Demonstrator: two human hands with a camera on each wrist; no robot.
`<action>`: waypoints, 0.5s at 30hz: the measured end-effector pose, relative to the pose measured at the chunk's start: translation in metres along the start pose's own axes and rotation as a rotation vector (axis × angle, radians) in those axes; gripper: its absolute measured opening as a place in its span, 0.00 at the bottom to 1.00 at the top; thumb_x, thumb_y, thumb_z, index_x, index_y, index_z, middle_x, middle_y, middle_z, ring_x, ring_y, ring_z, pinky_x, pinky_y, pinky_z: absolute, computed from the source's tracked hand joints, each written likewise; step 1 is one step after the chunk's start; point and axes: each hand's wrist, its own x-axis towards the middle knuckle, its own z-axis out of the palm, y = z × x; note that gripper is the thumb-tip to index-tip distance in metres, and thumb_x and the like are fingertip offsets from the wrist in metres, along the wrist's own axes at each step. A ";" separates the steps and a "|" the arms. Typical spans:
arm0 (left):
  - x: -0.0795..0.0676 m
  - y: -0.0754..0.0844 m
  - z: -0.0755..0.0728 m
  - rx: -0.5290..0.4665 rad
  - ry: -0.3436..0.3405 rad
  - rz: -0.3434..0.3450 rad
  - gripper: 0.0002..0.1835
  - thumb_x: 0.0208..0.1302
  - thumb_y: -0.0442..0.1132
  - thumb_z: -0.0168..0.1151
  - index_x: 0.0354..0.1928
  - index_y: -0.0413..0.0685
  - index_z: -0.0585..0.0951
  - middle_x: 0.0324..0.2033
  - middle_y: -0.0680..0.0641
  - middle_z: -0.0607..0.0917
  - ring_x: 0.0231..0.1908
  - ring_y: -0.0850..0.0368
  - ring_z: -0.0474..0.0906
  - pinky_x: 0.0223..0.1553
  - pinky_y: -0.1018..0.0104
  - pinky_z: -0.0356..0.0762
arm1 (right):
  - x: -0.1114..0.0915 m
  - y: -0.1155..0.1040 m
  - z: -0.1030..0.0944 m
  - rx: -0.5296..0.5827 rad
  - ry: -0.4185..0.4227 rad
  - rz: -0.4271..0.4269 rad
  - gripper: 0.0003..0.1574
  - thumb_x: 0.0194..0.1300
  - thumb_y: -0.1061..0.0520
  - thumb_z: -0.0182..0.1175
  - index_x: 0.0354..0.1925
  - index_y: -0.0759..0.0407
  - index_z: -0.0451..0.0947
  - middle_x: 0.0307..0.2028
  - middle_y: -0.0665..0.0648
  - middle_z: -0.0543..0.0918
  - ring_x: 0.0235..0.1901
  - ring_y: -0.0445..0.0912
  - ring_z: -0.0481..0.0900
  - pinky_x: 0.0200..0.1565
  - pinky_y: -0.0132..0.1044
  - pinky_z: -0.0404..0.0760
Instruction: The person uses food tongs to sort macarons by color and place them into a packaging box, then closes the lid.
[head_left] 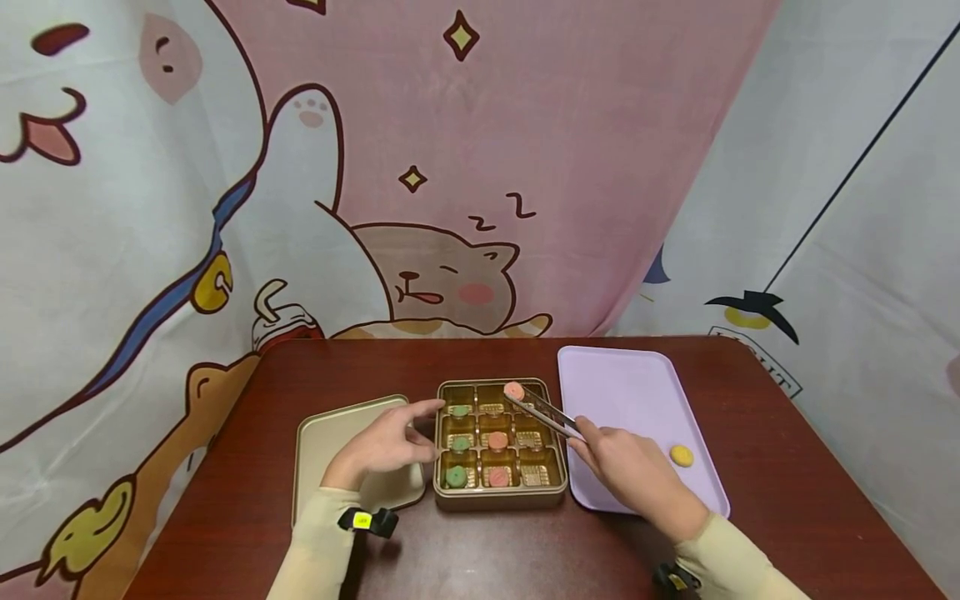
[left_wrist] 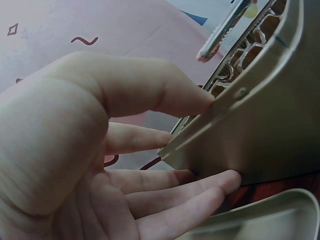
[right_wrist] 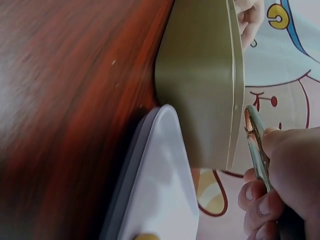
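Observation:
My right hand (head_left: 630, 467) grips metal tongs (head_left: 551, 417), whose tips hold a pink cookie (head_left: 513, 391) over the back row of a gold tin (head_left: 498, 500). In the right wrist view the tongs (right_wrist: 257, 145) slant up beside the tin's rim. The tin has a gold divided insert; green cookies (head_left: 456, 477) sit in its left column, and pink cookies (head_left: 498, 477) in the middle column's front and centre compartments. My left hand (head_left: 390, 442) touches the tin's left side with extended fingers, as the left wrist view shows its fingertips (left_wrist: 231, 181) against the wall.
A lilac tray (head_left: 622, 392) lies right of the tin, with one yellow cookie (head_left: 681, 455) on it. The tin's lid (head_left: 322, 450) lies left, partly under my left hand. A patterned cloth (head_left: 585, 167) hangs behind the brown table (head_left: 240, 500).

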 end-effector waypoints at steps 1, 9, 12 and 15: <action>0.000 0.000 0.000 0.002 0.000 0.001 0.45 0.59 0.32 0.72 0.79 0.39 0.64 0.49 0.39 0.88 0.38 0.59 0.88 0.43 0.64 0.86 | 0.002 -0.002 0.001 -0.005 0.004 -0.010 0.17 0.71 0.49 0.68 0.50 0.57 0.79 0.20 0.50 0.79 0.20 0.50 0.82 0.17 0.49 0.78; 0.000 0.001 0.000 0.005 0.006 0.001 0.45 0.59 0.32 0.72 0.79 0.39 0.65 0.51 0.39 0.87 0.38 0.59 0.88 0.44 0.63 0.86 | 0.012 -0.011 0.005 -0.020 0.002 -0.047 0.18 0.71 0.47 0.68 0.49 0.58 0.78 0.19 0.52 0.79 0.21 0.51 0.83 0.17 0.49 0.79; 0.000 0.000 0.000 -0.001 0.010 -0.001 0.45 0.59 0.32 0.72 0.79 0.39 0.65 0.59 0.36 0.83 0.39 0.59 0.88 0.44 0.63 0.86 | 0.014 -0.013 0.005 -0.014 -0.016 -0.038 0.19 0.72 0.46 0.67 0.49 0.58 0.78 0.19 0.52 0.78 0.20 0.51 0.83 0.17 0.49 0.79; 0.000 0.000 0.000 -0.004 0.012 -0.001 0.45 0.59 0.32 0.72 0.79 0.40 0.65 0.64 0.35 0.80 0.39 0.59 0.88 0.45 0.63 0.86 | 0.015 -0.014 0.003 -0.011 -0.032 -0.026 0.20 0.72 0.46 0.67 0.49 0.59 0.77 0.19 0.53 0.78 0.19 0.52 0.82 0.16 0.49 0.78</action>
